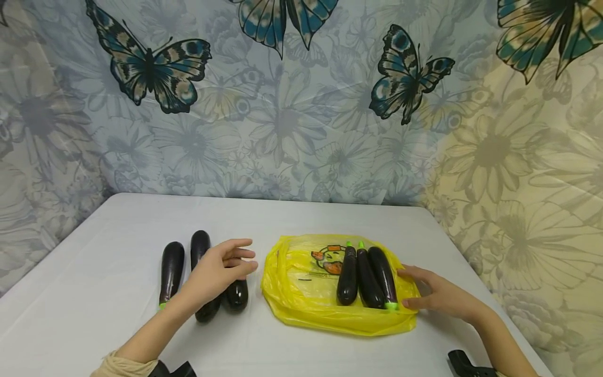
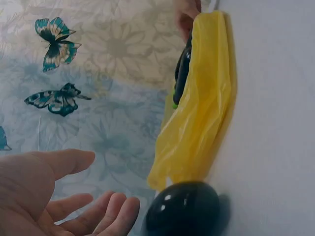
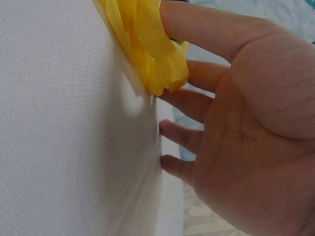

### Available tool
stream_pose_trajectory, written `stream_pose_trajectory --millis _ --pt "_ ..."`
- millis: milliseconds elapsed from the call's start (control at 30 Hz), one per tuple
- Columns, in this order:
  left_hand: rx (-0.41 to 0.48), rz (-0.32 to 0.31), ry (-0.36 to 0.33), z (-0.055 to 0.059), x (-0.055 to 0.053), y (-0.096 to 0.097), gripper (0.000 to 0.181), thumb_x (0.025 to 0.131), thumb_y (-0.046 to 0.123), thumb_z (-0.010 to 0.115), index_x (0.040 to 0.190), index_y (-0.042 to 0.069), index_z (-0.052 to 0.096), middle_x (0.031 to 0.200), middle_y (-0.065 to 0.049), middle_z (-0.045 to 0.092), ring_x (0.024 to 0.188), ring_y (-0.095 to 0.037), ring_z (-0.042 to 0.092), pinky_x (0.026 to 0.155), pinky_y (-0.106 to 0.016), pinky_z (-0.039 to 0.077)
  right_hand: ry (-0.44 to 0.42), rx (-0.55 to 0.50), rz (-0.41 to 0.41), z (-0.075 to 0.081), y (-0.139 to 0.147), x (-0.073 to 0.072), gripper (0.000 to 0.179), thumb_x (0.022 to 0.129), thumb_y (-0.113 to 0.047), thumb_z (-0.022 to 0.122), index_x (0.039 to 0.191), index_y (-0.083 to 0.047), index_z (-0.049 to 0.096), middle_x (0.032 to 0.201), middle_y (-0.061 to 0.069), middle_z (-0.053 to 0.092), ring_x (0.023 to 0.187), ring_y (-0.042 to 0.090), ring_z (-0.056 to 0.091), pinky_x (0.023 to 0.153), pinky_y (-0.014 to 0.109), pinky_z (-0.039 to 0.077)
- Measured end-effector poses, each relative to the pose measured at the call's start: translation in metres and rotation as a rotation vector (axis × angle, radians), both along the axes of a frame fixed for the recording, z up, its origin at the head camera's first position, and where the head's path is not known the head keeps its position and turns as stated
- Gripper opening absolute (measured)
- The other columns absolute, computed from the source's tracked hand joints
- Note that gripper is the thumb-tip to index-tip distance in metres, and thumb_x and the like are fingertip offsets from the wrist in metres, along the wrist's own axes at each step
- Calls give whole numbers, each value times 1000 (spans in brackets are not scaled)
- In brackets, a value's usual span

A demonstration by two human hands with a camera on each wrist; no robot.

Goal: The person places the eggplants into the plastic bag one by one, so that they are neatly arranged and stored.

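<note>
A yellow plastic bag (image 1: 301, 309) with a printed cartoon lies flat on the table, and three dark eggplants (image 1: 347, 277) rest side by side on it, toward its right end. My right hand (image 1: 438, 296) touches the bag's right edge, thumb and fingers spread around the crumpled plastic (image 3: 165, 64). Left of the bag are several more eggplants (image 1: 172, 269), partly hidden by my left hand (image 1: 221, 264). That hand hovers above them, fingers loosely extended and holding nothing. In the left wrist view a rounded eggplant end (image 2: 184, 209) sits just beyond the fingertips.
The white table (image 1: 245, 214) ends at a wall covered with butterfly-and-flower cloth (image 1: 282, 131). Black wrist straps (image 1: 464, 364) show at the bottom of the head view.
</note>
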State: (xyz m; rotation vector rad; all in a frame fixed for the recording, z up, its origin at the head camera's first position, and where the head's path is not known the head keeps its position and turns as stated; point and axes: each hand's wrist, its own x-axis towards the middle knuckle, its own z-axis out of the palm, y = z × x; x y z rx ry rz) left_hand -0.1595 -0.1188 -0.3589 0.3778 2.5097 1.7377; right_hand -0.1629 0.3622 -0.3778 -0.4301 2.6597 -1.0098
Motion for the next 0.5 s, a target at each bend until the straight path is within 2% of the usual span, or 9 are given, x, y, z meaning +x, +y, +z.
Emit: stream_pose_trajectory --millis 100,200,333,500 --pt "-25 40 12 2 5 -22 63 91 33 73 143 8 49 126 -13 61 103 -22 65 79 -32 56 -5 0 1 0 0 -1 75 83 -31 79 143 0 48 152 32 27 138 56 14 101 76 11" --pt "-12 73 16 3 12 -46 65 92 36 71 145 8 46 130 -16 59 105 -23 65 81 -33 56 -6 9 -1 1 0 -2 75 83 -32 79 143 0 48 152 31 27 138 55 14 102 76 11" --pt "36 133 25 -2 22 -80 64 95 36 67 145 4 44 132 -20 57 106 -23 65 82 -34 56 -11 13 -3 1 -1 -2 75 83 -32 79 143 -1 48 153 30 26 139 54 13 102 75 11" --pt "98 227 40 -8 27 -118 58 98 31 64 145 3 45 126 -8 63 102 -14 66 81 -32 56 -24 16 -8 2 -1 -1 75 83 -32 79 144 -2 48 153 30 26 138 55 14 101 76 13"
